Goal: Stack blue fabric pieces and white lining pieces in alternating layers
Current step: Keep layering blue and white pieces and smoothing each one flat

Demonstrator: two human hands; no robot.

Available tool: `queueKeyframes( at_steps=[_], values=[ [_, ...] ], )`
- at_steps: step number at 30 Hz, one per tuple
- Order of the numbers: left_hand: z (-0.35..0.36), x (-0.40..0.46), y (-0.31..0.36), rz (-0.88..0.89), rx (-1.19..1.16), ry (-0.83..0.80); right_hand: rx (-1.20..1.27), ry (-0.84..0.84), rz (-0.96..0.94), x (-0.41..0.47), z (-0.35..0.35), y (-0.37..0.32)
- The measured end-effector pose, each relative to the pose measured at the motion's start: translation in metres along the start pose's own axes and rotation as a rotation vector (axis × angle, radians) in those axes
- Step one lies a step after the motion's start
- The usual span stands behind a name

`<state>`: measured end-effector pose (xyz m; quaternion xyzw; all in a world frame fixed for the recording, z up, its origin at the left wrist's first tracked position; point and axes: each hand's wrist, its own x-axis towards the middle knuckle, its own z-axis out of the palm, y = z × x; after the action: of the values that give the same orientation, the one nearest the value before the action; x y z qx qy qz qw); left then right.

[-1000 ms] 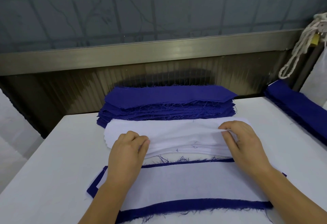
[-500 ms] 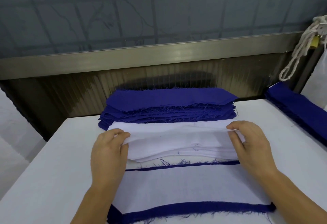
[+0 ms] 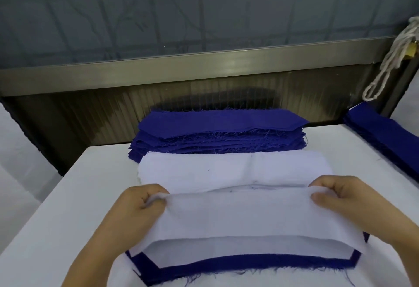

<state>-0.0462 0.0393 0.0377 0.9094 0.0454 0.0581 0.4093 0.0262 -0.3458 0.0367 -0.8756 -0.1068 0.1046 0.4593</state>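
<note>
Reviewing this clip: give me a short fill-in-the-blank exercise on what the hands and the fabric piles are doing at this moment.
1. Both hands, left hand and right hand, hold one ____ lining piece by its ends.
2. Behind the white lining pile sits a pile of ____ fabric pieces.
3. The held piece hangs above the alternating stack, whose visible border is ____.

Missing words: white; blue; blue

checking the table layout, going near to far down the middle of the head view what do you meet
alternating stack with blue edge showing → white lining piece held up by left hand and right hand → white lining pile → blue fabric pile → metal rail
</note>
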Motion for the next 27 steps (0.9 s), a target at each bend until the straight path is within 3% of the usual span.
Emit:
queueKeyframes(
  at_steps=[3, 6, 10, 12, 15, 17, 20, 23, 27],
  values=[
    [0.009, 0.004, -0.01, -0.057, 0.181, -0.214, -0.122, -0.086, 0.062, 0.005, 0.006, 0.008],
    [0.015, 0.004, -0.013, -0.059, 0.22, -0.233, -0.241, -0.042, 0.074, 0.009, 0.009, 0.013],
    [0.017, 0.005, -0.007, 0.026, 0.119, 0.07, -0.223, 0.283, -0.066, 0.006, 0.013, 0.007],
    [0.013, 0.004, -0.001, 0.156, 0.074, 0.257, -0.285, 0.515, -0.265, 0.002, 0.013, -0.001],
    [0.007, -0.003, 0.0, 0.324, 0.146, 0.331, -0.51, 0.703, -0.598, -0.005, 0.008, 0.002],
    [0.006, -0.01, -0.006, 0.419, 0.208, 0.254, -0.598, 0.643, -0.736, -0.014, 0.01, 0.018],
    [0.01, -0.023, -0.022, 0.52, 0.331, 0.069, -0.648, 0.451, -0.802, -0.024, 0.022, 0.044],
    [0.014, -0.027, -0.034, 0.443, 0.395, -0.064, -0.647, 0.345, -0.802, -0.026, 0.031, 0.062],
    [0.017, -0.027, -0.039, 0.403, 0.382, -0.121, -0.611, 0.322, -0.762, -0.026, 0.035, 0.066]
  ],
)
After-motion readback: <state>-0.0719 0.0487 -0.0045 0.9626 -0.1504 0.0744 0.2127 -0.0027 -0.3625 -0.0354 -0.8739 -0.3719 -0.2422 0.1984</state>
